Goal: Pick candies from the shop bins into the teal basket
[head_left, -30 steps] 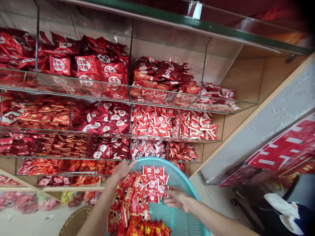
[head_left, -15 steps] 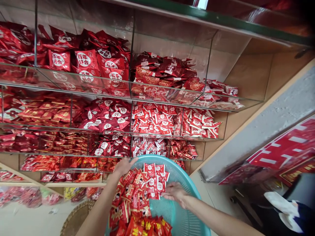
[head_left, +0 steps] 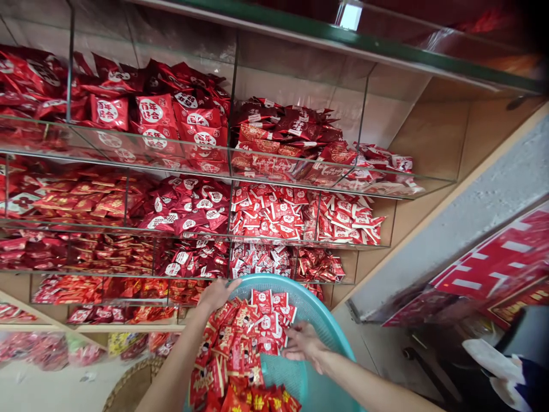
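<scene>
A teal plastic basket (head_left: 338, 337) stands in front of me, its left part filled with small red packets. My left hand (head_left: 218, 294) grips the basket's far left rim, thumb along the edge, other fingers partly hidden. Inside the basket my right hand (head_left: 305, 345) is open, fingers spread, its tips at the right edge of a group of red-and-white packets (head_left: 268, 323). To their left lie red packets with gold print (head_left: 234, 340), and nearer me are red packets with yellow characters (head_left: 259, 399).
Glass-fronted shelves (head_left: 171, 229) rise ahead, their compartments stacked with red packets. Clear bags (head_left: 51, 349) lie beneath them at left. A woven basket (head_left: 132, 383) sits on the floor left of me. At right are a grey wall (head_left: 429, 252) and red printed panels (head_left: 493, 257).
My right hand has shifted slightly, its fingers now more spread beside the red-and-white packets. My left hand stays on the rim. The view has tilted up a little.
</scene>
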{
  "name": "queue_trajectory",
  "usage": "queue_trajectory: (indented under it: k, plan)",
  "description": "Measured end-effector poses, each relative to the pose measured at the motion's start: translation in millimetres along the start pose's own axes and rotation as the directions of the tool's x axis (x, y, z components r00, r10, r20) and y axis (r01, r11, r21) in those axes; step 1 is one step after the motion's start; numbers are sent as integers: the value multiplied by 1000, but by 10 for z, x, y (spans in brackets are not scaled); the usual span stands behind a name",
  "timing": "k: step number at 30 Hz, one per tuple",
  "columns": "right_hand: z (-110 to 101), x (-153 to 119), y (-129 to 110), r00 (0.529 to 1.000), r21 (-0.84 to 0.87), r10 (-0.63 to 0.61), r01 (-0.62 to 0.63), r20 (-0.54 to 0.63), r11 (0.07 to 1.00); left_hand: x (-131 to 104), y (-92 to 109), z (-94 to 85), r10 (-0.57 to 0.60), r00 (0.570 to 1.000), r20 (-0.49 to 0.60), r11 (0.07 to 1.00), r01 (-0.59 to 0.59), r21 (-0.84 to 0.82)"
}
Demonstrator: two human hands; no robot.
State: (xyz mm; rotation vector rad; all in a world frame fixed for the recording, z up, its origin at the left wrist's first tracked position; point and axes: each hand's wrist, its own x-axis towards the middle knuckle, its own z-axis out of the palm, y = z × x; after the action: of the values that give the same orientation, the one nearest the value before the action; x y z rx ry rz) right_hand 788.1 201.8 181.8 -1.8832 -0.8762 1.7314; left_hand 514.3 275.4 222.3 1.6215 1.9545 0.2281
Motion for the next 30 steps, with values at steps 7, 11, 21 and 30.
queue_trajectory:
  k: [7,11,21,30]
  plan:
    - [-256,-289,-614,933,-492,-294,359,207,793,17,-11,7,-2,999,35,1000,2,-5]
    - [-309,-667,-1526,607,-478,-776,740,170,474,31,-16,13,14,999,41,999,-13,-31]
    - [44,-848,-2702,541,-939,-836,233,-91,253,-27,22,-30,16,1000,20,1000,-16,-25]
    - [43,-657,-2807,587,-935,-796,182,-146,305,25,-19,0,28,999,25,999,-28,-28]
